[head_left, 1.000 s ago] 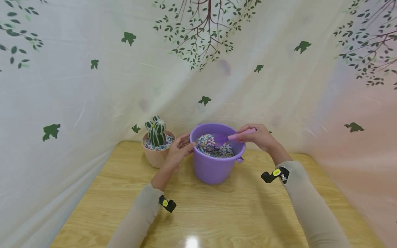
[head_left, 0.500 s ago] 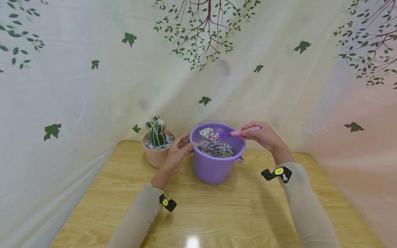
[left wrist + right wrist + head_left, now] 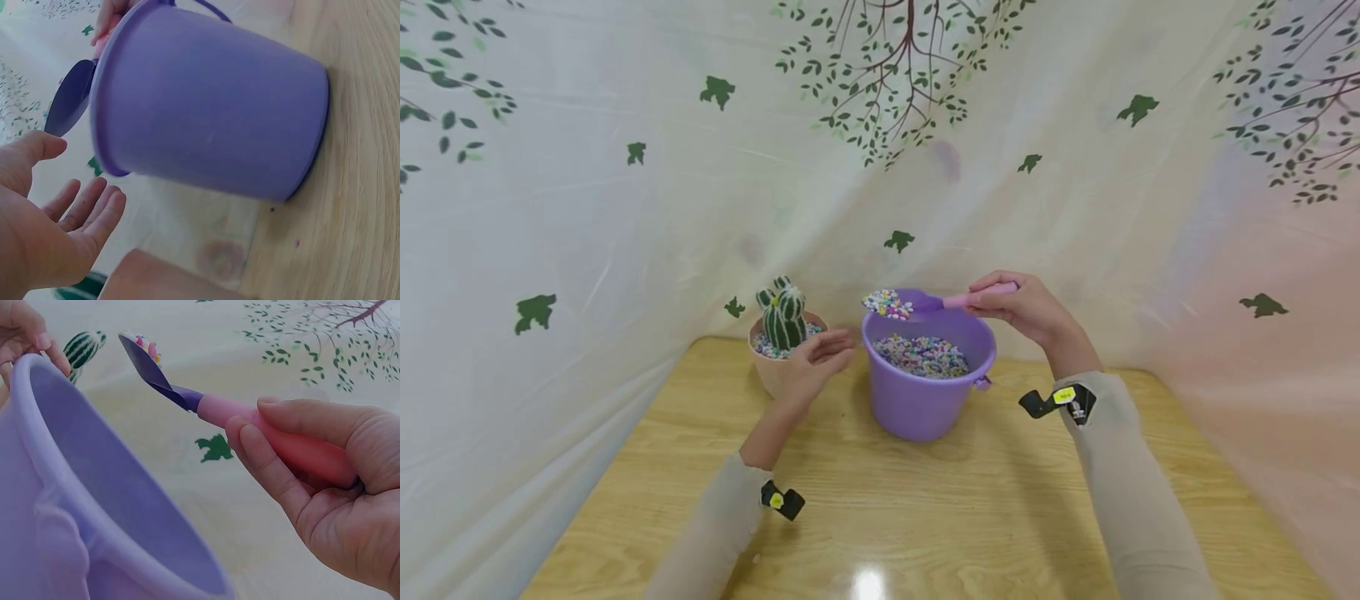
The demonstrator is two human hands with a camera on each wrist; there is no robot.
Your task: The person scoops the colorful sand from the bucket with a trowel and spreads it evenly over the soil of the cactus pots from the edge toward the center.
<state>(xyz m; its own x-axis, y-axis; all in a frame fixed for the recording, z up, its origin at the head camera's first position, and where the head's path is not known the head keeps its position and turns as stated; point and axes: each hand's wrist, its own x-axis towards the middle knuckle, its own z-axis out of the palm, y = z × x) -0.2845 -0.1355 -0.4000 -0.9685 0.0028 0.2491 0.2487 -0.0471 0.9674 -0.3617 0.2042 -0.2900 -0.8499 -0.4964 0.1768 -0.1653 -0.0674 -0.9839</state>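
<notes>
My right hand (image 3: 1028, 310) grips the pink handle of a small trowel (image 3: 150, 372), held above the rim of a purple bucket (image 3: 917, 410). A heap of multicoloured pebbles (image 3: 887, 305) lies on the trowel's purple blade. More small pebbles (image 3: 922, 357) cover the inside of the bucket. My left hand (image 3: 53, 219) is apart from the bucket's left side, its fingers loosely extended with nothing in them. Just behind that hand stands a peach-coloured pot (image 3: 766, 371) with a striped green cactus (image 3: 785, 321) in pebbles; the hand partly hides the pot.
Pot and bucket stand near the back of a wooden table (image 3: 880, 508). A pale sheet (image 3: 820, 192) printed with leaves and branches hangs behind and along the sides. Tiny stray pebbles (image 3: 297, 243) lie on the tabletop beside the bucket.
My right hand has raised the loaded trowel out of the pebbles, up to the bucket's rim and leftward. My left hand has let go of the rim and shifted left towards the pot.
</notes>
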